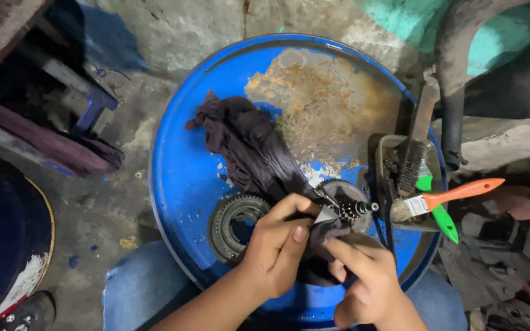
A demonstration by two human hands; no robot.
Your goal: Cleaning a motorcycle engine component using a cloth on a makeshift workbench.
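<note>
Your left hand (275, 242) and right hand (363, 279), both clamped on a dark rag (249, 150), wipe a gear shaft (354, 209) at the blue drum's (185, 178) five o'clock, ring gear (235, 224) just left.

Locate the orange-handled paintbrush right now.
Head view, right side: the orange-handled paintbrush lies across the small tray at the blue drum lid's right edge, over a green-handled brush, beside the wire brush.

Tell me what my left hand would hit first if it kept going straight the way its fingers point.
Probably the splined gear shaft your left hand is wiping with the dark rag; beyond that, the tray of brushes. Depth is hard to judge.
</note>
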